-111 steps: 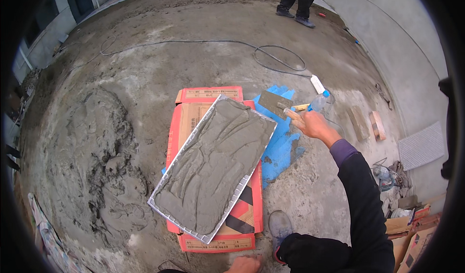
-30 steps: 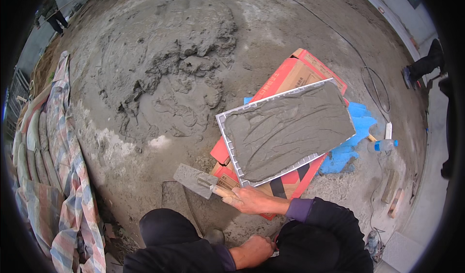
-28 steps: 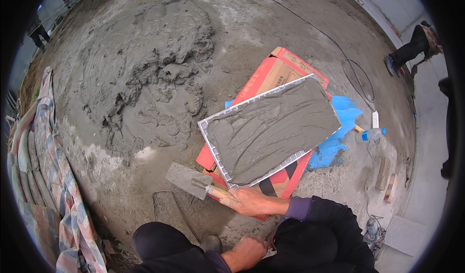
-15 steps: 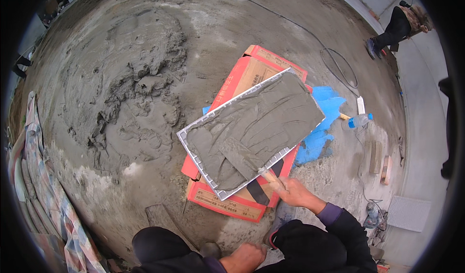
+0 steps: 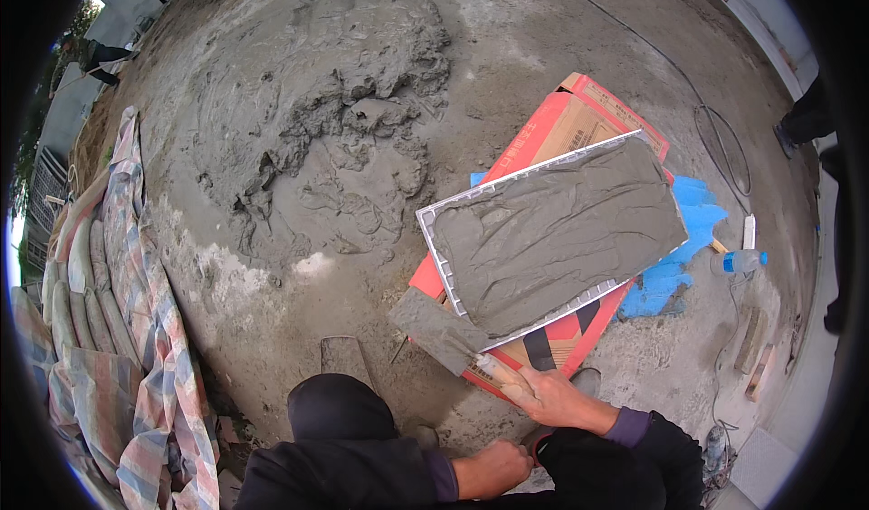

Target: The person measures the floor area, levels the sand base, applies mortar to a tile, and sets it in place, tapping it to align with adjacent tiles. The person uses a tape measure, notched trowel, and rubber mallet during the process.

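Note:
My right hand (image 5: 554, 398) is closed round the handle of a trowel (image 5: 438, 331). The flat blade, coated in grey mortar, extends past the near left corner of a rectangular panel, over the cardboard. Wet grey mortar (image 5: 561, 225) covers the panel's top in ridged strokes. Only the panel's white ribbed edge (image 5: 437, 255) shows round it. Under the panel lie red and brown cardboard sheets (image 5: 534, 139). Low in the picture, between my knees, my left hand (image 5: 496, 468) is curled into a fist, with nothing sticking out of it.
A large mound of wet mortar (image 5: 317, 139) spreads at the left. Right of the panel are blue material (image 5: 695, 216), a water bottle (image 5: 738, 261), wood blocks (image 5: 750, 339) and a cable (image 5: 721, 143). Striped sheeting (image 5: 172, 374) lies far left. Other people stand at both edges.
The trowel has left the mortar-covered surface and moved off its near edge to the left. My view has shifted left, so the panel appears further right. My left hand remains closed.

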Tool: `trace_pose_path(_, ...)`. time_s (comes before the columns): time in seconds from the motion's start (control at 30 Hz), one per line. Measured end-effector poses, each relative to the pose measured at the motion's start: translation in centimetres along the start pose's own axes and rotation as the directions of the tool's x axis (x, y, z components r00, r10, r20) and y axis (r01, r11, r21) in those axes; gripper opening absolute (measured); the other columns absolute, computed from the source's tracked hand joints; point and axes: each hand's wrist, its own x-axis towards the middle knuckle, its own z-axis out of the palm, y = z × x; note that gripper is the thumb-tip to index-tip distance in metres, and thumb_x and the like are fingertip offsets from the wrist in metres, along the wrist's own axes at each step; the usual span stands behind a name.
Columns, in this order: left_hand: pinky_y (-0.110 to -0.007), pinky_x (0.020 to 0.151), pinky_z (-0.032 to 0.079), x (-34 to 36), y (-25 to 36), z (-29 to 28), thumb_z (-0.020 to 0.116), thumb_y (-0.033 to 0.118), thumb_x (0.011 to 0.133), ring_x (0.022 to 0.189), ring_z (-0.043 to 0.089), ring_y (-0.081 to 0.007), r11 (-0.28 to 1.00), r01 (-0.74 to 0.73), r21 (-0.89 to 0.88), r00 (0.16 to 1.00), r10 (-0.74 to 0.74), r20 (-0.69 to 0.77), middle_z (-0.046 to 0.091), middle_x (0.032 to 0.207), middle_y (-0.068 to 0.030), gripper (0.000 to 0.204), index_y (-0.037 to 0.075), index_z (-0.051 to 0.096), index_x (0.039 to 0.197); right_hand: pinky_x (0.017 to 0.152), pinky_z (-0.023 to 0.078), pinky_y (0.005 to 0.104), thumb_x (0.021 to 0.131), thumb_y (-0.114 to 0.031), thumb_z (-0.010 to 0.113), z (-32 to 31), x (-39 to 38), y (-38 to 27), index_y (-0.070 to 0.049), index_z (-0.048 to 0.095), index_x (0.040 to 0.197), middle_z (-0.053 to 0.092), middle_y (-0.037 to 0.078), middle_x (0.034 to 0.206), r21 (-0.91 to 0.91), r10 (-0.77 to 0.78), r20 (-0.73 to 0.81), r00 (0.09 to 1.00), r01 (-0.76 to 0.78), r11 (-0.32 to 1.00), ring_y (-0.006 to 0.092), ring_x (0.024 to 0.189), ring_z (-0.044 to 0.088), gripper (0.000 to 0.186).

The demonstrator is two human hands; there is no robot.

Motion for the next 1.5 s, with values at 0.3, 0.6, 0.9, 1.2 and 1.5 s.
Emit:
trace_pose_path(0.3, -0.05, 0.061, 0.053, -0.9, 1.4, -7.5, 0.062, 0.024, 0.088, 0.067, 0.07, -0.0329, 0.991, 0.049, 0.123, 0.981, -0.071, 0.182, 0.071, 0.07, -0.0095, 0.022, 0.015, 0.075, 0.071, 0.07, 0.049, 0.0551, 0.104, -0.038, 0.059, 8.1, 10.6, -5.6, 0.005, 0.053, 0.11, 0.064, 0.027, 0.089, -0.061, -0.174, 0.392, 0.903, 0.214, 0.975, 0.0453, 0.082, 0.066, 0.044)
trace_pose_path(0.6, -0.034, 0.069, 0.051, -1.8, -18.3, -17.8, 0.056, 0.031, 0.106, 0.078, 0.063, -0.0184, 0.678, 0.246, -0.693, 0.229, -0.735, -0.638, 0.066, 0.094, -0.0069, 0.037, -0.002, 0.064, 0.118, 0.094, 0.05, 0.0501, 0.106, -0.034, 0.055, -24.0, -0.8, 18.1, 0.0, 0.065, 0.12, 0.068, 0.023, 0.118, -0.18, -0.056, -0.947, 0.317, -0.375, 0.91, 0.0426, 0.111, 0.062, 0.039)
trace_pose_path(0.9, -0.041, 0.08, 0.052, 0.2, -35.5, -18.4, 0.041, 0.058, 0.105, 0.097, 0.064, -0.0235, 0.069, -0.189, -0.979, -0.073, -0.996, -0.056, 0.066, 0.122, -0.014, 0.066, 0.0, 0.057, 0.134, 0.098, 0.048, 0.0455, 0.108, -0.049, 0.044, -32.2, 3.0, 32.8, 0.007, 0.066, 0.127, 0.069, 0.03, 0.122, 0.277, 0.36, -0.866, 0.346, -0.267, 0.923, 0.0428, 0.115, 0.065, 0.063)
trace_pose_path(1.2, -0.051, 0.117, 0.04, 2.1, -34.4, -19.3, 0.034, 0.044, 0.112, 0.132, 0.056, -0.0365, 0.069, -0.507, -0.859, 0.23, -0.95, -0.212, 0.059, 0.143, -0.0197, 0.056, -0.001, 0.053, 0.138, 0.095, 0.049, 0.0405, 0.107, -0.056, 0.047, -34.1, 4.0, 32.1, 0.012, 0.069, 0.117, 0.074, 0.02, 0.114, 0.456, 0.496, -0.702, 0.51, -0.213, 0.864, 0.0228, 0.104, 0.064, 0.073)
trace_pose_path(1.5, -0.047, 0.108, 0.049, 2.0, -36.0, -19.1, 0.036, 0.042, 0.11, 0.117, 0.067, -0.033, 0.063, -0.492, -0.868, 0.182, -0.968, -0.173, 0.067, 0.132, -0.0176, 0.054, 0.001, 0.058, 0.136, 0.09, 0.049, 0.0508, 0.107, -0.056, 0.041, -31.4, 2.9, 31.0, 0.009, 0.071, 0.107, 0.068, 0.035, 0.105, 0.233, 0.371, -0.849, 0.377, -0.363, 0.902, 0.0476, 0.101, 0.065, 0.071)
